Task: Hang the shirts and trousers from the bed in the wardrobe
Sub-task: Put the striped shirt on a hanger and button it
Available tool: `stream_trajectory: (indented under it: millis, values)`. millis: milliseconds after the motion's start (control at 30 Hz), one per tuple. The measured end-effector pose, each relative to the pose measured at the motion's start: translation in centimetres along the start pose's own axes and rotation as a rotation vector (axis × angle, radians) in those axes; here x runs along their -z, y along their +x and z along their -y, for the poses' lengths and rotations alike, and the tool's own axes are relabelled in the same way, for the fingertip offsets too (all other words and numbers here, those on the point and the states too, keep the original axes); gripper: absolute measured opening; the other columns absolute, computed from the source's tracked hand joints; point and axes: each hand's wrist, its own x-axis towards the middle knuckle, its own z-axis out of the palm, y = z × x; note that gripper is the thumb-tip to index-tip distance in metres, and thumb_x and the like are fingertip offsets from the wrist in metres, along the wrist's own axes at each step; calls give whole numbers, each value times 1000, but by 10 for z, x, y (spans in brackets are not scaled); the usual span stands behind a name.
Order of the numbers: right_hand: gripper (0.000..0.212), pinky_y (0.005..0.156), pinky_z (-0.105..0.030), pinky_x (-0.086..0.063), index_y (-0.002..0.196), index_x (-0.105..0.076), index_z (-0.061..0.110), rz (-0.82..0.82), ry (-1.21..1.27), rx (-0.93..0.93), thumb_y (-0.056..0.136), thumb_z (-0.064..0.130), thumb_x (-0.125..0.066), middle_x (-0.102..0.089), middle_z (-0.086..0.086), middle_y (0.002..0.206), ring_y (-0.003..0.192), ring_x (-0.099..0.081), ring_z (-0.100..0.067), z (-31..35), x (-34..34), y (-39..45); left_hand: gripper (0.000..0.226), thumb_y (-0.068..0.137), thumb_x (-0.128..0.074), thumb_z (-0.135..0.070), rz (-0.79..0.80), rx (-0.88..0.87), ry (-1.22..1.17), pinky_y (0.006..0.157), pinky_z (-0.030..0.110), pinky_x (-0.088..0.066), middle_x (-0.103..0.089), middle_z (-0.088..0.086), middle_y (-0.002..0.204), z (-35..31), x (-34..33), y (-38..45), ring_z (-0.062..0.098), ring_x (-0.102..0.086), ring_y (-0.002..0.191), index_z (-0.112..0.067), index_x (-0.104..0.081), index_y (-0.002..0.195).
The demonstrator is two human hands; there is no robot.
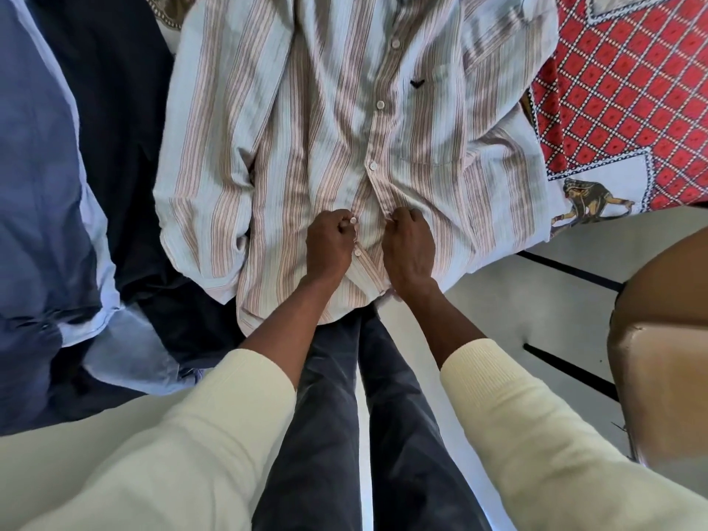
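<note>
At the far left we have a blue shirt [42, 178] lying crumpled on the bed, and just beside it a dark navy garment [115, 120] that we cannot tell for shirt or trousers; both wait their turn, we judge, since nothing holds them. In the middle lies the striped shirt [291, 120], spread front-up with its hem toward us and hanging over the bed's edge, which we take to be why it is laid flat: the placket is easy to reach for buttoning. Our left hand [329, 245] is curled tight, pinching the button edge with a white button [353, 221] at its fingertips, while our right hand [408, 247] is likewise closed, gripping the opposite buttonhole edge; the two pull the halves together. We count five buttons showing on the placket, three of them above our hands apparently fastened. Below, our own dark trousers [337, 396] stand between two cream sleeves. To the right the red patterned bedcover [628, 78] shows bare, and at the far right stands one brown chair [662, 358] on the pale floor [536, 300]. So we count two shirts for certain and one uncertain dark piece; no hanger and no wardrobe are in view.
</note>
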Motion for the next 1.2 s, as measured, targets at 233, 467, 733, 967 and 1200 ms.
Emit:
stream_trajectory:
  millis: [233,467,733,967,1200]
  values:
    - [15,64,-25,-40,79,-68,15,43,400,-344,91,9,-60,-65,6,74,74,-62,-15,15,16,-5,11,84,-69,-7,-17,289,-248,57,31,-56,-72,3,72,-11,2,-1,19,-68,65,-10,-74,75]
    - [17,64,-33,-41,82,-64,7,78,302,-148,91,7,-50,-62,-4,78,70,-54,-19,46,18,-18,15,85,-69,-16,-30,307,-315,61,37,-58,-71,-1,65,-16,9,-6,16,-68,63,-15,-74,71]
    - [15,50,-23,-45,82,-65,4,222,900,-583,87,-5,-54,-60,-2,60,52,-55,-11,37,4,-6,10,89,-67,-16,-9,334,-388,72,39,-60,-73,0,74,-19,5,-17,17,-71,72,-15,-73,81]
    - [18,49,-23,-44,79,-69,12,254,930,-558,89,1,-61,-62,0,60,49,-53,-9,29,6,-8,27,89,-60,-15,-214,389,-105,50,29,-43,-63,0,59,-29,-3,-19,15,-59,53,-12,-65,63]
    - [9,52,-22,-49,85,-70,5,217,967,-577,90,2,-64,-66,-4,64,53,-61,-8,32,3,-10,14,88,-68,-18,-83,395,-311,63,36,-60,-71,-2,65,-29,0,-12,14,-70,62,-16,-72,75]
